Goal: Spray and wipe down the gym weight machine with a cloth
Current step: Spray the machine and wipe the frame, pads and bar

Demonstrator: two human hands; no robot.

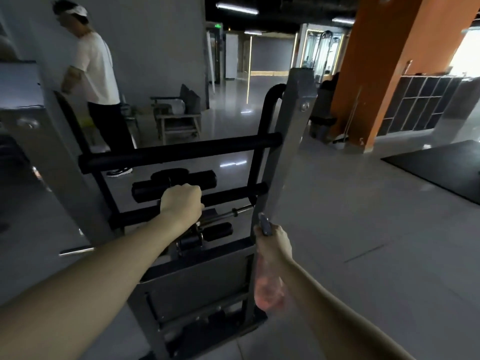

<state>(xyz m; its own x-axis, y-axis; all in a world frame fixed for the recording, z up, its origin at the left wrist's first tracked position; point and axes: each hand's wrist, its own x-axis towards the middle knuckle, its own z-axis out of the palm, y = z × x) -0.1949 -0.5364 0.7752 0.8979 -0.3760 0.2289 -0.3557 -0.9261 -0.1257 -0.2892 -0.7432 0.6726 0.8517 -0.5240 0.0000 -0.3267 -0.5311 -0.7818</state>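
Grey, glossy flooring (pixel 337 229) runs through a dim gym hall, catching streaks of light from ceiling tubes, with an orange pillar (pixel 384 74) rising on the right beside a wall of dark cubby lockers (pixel 420 102) and a black floor mat (pixel 441 167) spread out below them. Against the grey wall on the left stands another person (pixel 96 74) in a white shirt and dark trousers, and a wooden chair (pixel 179 118) sits near that person further back. Filling the middle of the view is the weight machine (pixel 197 281), a grey steel frame with two slanted uprights, the right one (pixel 288 141) reaching up toward the hall. Between the uprights run black padded bars: a long top roller (pixel 181 152) crossing the frame, shorter foam rollers lower down, and a bare chrome peg (pixel 239 210) jutting toward the right upright. The left hand (pixel 181 201) is curled tight into a fist around one of the lower black padded bars (pixel 233 194), knuckles upward, forearm stretched out from the lower left; whether a cloth lies under the palm cannot be told. The right hand (pixel 272 242) is closed on the neck of a spray bottle (pixel 267 284), held just beside the foot of the right upright; its translucent body hangs below the fist with a reddish tint, blurred, and its dark nozzle (pixel 265 224) pokes up above the fingers.
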